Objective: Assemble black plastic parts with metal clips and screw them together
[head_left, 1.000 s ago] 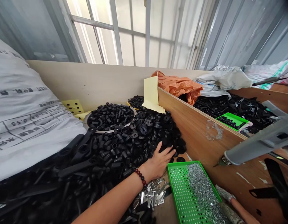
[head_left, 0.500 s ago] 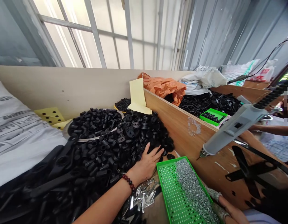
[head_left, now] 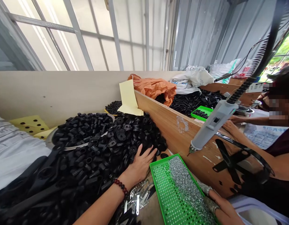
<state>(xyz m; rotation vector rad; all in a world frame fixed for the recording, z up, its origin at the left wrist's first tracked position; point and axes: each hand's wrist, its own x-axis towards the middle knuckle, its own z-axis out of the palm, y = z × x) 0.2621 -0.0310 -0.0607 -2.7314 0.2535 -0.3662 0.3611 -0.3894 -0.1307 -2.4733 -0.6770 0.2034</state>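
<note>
Left hand (head_left: 139, 166): It lies flat and open on the heap of black round plastic parts (head_left: 125, 137), with the fingers spread. It grips nothing. The fingers point up and to the right, at the wooden board (head_left: 172, 125). A red bead bracelet (head_left: 120, 186) sits on the wrist.

Right hand (head_left: 225, 209): It is low at the bottom edge and closed around the end of a stick covered in small screws (head_left: 208, 194).

Stick: Its long side slants up and to the left from the hand. Its far end lies just beside the green tray (head_left: 158, 184).

Tray: It holds a long strip of silver screws (head_left: 186, 189) and sits between the black heap and the board. Its side holes show where the screws do not cover it.

Edges: The board stands tall to the right of the heap. Silver metal clips (head_left: 137, 194) lie just below the left hand.

Co-worker: Two hands (head_left: 232, 125) reach out past the board, under a hanging gray electric screwdriver (head_left: 212, 125).
</note>
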